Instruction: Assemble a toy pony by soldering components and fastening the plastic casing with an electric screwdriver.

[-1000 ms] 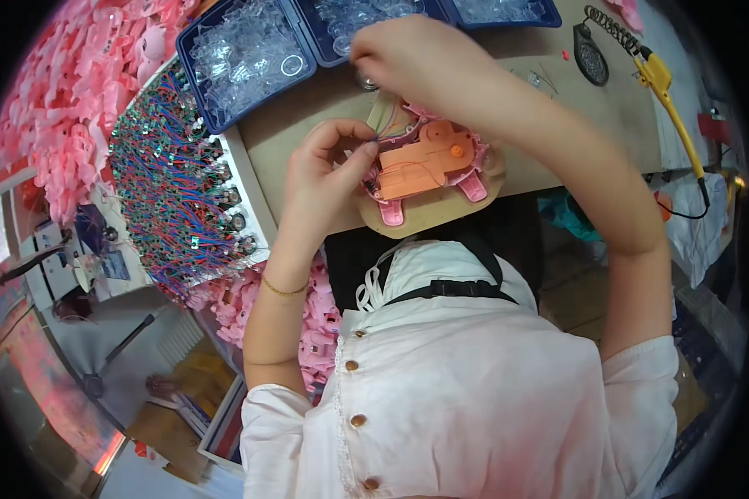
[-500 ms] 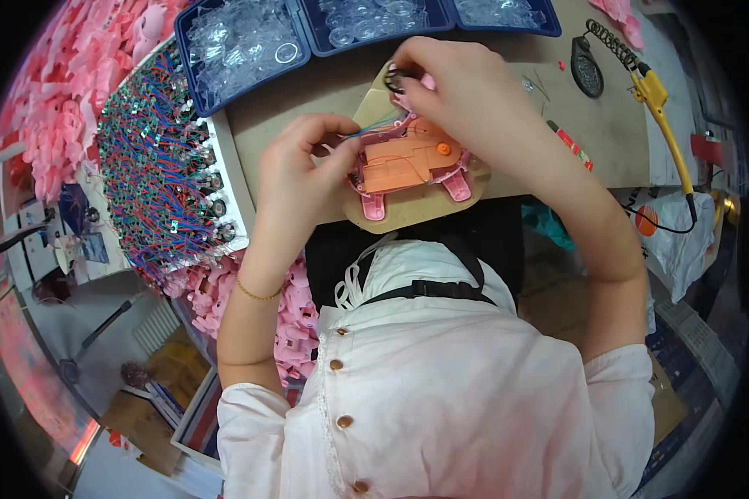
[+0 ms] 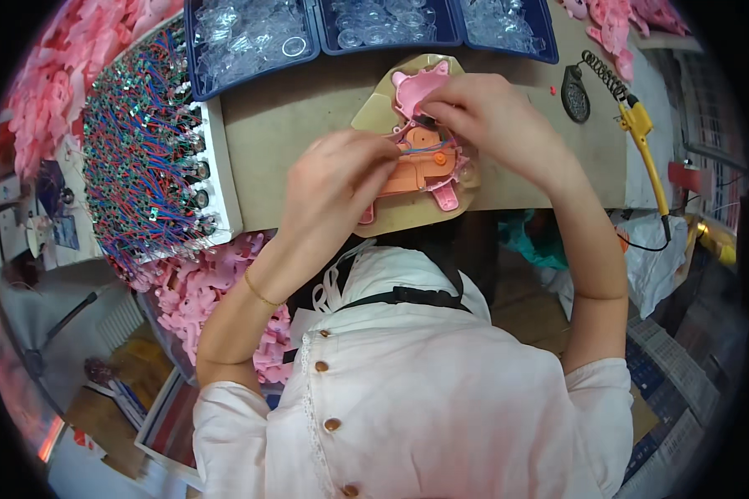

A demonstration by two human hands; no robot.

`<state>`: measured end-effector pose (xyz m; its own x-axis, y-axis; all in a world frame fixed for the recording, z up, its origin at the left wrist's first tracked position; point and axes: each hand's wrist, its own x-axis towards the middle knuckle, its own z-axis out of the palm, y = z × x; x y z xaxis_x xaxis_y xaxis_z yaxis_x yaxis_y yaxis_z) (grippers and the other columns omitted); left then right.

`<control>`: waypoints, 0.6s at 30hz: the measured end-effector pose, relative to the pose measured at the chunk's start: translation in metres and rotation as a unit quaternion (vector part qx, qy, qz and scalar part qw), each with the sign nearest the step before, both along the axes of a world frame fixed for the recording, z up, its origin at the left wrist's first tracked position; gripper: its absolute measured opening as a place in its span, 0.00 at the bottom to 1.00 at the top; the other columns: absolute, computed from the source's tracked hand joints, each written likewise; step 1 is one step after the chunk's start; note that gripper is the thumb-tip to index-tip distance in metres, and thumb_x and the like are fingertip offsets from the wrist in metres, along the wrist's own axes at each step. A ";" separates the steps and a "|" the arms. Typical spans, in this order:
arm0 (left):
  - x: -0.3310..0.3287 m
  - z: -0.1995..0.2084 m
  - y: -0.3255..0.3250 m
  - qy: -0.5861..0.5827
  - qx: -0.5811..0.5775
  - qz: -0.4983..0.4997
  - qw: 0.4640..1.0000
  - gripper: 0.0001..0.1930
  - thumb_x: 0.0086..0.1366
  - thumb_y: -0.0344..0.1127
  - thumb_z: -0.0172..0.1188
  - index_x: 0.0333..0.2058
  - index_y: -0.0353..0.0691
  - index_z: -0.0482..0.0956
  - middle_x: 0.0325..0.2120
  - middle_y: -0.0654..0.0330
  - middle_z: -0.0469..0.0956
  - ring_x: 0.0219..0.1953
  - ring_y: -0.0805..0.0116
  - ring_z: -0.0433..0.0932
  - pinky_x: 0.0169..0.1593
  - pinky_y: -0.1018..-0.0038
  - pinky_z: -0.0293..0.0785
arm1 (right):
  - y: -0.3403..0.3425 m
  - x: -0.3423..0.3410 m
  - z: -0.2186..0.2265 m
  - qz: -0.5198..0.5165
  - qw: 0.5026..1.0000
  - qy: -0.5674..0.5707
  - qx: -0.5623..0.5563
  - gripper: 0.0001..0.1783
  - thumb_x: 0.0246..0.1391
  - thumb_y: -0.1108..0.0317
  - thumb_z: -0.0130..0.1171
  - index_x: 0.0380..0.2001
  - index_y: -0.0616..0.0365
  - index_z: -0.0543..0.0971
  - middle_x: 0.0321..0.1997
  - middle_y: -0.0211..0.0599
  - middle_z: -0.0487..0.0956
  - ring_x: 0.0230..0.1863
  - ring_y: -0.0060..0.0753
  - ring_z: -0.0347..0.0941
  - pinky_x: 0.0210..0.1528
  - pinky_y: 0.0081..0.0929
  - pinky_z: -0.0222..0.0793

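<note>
A pink plastic toy shell half (image 3: pixel 420 88) lies hollow side up on a tan holding board (image 3: pixel 373 113) at the table's front edge. An orange plastic casing (image 3: pixel 408 175) with a round knob fills its lower part. Thin blue wires (image 3: pixel 425 150) run across the casing to the fingertips of my left hand (image 3: pixel 339 179), which is closed in a pinch and covers the shell's left side. My right hand (image 3: pixel 493 116) is closed too, its thumb and fingers at a small black part (image 3: pixel 425 122) between the shell's head end and the casing.
Blue trays (image 3: pixel 312 50) of clear plastic pieces stand along the back. At left, a white tray (image 3: pixel 231 191) holds many wired circuit boards (image 3: pixel 146 158). A yellow-handled tool (image 3: pixel 638 125) with a coiled cord and a black oval object (image 3: pixel 575 93) lie at right. Pink toy parts (image 3: pixel 212 291) are heaped below left.
My right hand has moved the small black part from the shell's head end down toward the casing, uncovering the pink hollow. My left hand has come right, over the casing's left end.
</note>
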<state>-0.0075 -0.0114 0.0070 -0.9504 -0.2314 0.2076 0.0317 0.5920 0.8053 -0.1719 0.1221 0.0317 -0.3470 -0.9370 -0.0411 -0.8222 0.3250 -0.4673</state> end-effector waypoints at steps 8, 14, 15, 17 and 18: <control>-0.001 -0.003 -0.001 -0.026 0.095 0.041 0.994 0.07 0.54 0.29 0.60 0.34 0.38 0.77 0.29 0.58 0.76 0.30 0.64 0.76 0.35 0.71 0.72 | -0.001 -0.017 0.002 -0.037 0.972 -0.218 0.085 0.10 0.49 0.69 0.57 0.34 0.63 0.77 0.27 0.38 0.76 0.29 0.24 0.71 0.32 0.23 0.66; -0.009 -0.008 -0.011 -0.069 0.191 0.042 0.978 0.10 0.55 0.30 0.60 0.36 0.35 0.77 0.29 0.56 0.77 0.30 0.69 0.78 0.35 0.75 0.74 | 0.001 -0.004 0.000 -0.075 0.988 -0.134 0.024 0.10 0.48 0.70 0.58 0.34 0.62 0.76 0.28 0.39 0.74 0.29 0.32 0.71 0.33 0.26 0.67; -0.009 -0.006 -0.012 -0.074 0.180 0.029 0.981 0.10 0.55 0.30 0.61 0.36 0.35 0.77 0.29 0.56 0.78 0.30 0.69 0.78 0.35 0.76 0.74 | 0.001 -0.002 -0.001 -0.059 0.998 -0.019 -0.011 0.09 0.47 0.70 0.58 0.33 0.62 0.76 0.29 0.40 0.74 0.30 0.36 0.72 0.34 0.28 0.67; -0.012 -0.007 -0.015 -0.090 0.165 0.020 0.982 0.10 0.55 0.30 0.61 0.36 0.34 0.77 0.29 0.55 0.78 0.29 0.69 0.78 0.35 0.76 0.74 | 0.001 -0.001 -0.007 -0.038 0.999 0.014 0.003 0.09 0.47 0.70 0.58 0.33 0.61 0.76 0.29 0.41 0.74 0.30 0.39 0.72 0.34 0.31 0.67; -0.012 -0.007 -0.016 -0.106 0.149 0.013 0.983 0.10 0.55 0.30 0.61 0.36 0.34 0.77 0.29 0.55 0.78 0.29 0.70 0.78 0.34 0.76 0.74 | 0.001 -0.001 -0.010 -0.014 0.999 0.047 0.016 0.09 0.46 0.70 0.57 0.33 0.60 0.76 0.29 0.43 0.74 0.31 0.43 0.72 0.34 0.33 0.67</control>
